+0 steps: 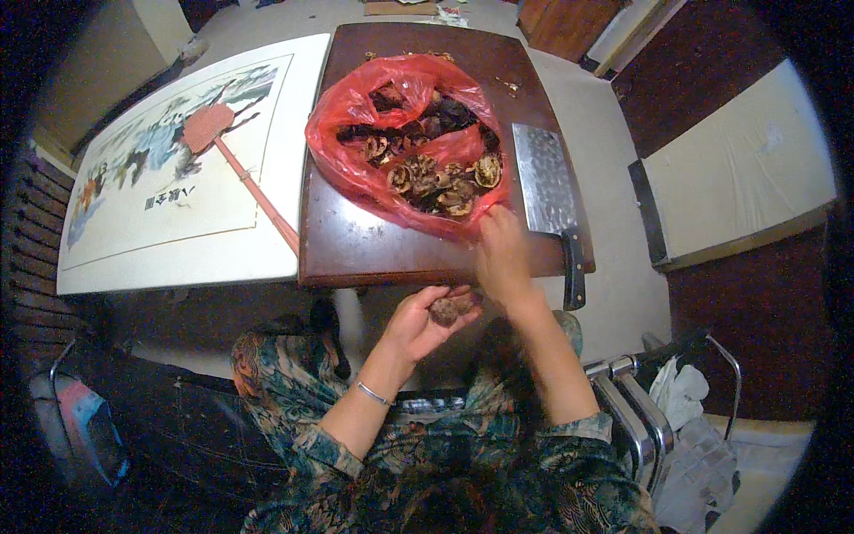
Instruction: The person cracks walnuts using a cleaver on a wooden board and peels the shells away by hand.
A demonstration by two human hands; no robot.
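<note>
My left hand (pixel 425 322), palm up and cupped over my lap, holds brown walnut pieces (pixel 447 309). Just ahead of it, my right hand (pixel 503 254) reaches to the near right rim of a red plastic bag (pixel 342 182). Its fingers are bent together against the bag; what they pinch is hidden. Broken walnut shells (pixel 436 185), brown and dark, lie heaped in the open bag. Close to the right hand, a cleaver (pixel 544 182) lies flat, its black handle past the table's near edge.
The bag and cleaver rest on a dark brown table (pixel 356 258). A white table (pixel 178 271) with a printed picture adjoins it on the left, holding a pinkish-red fly swatter (pixel 236 165). A metal-framed chair (pixel 627 418) with plastic bags stands on my right.
</note>
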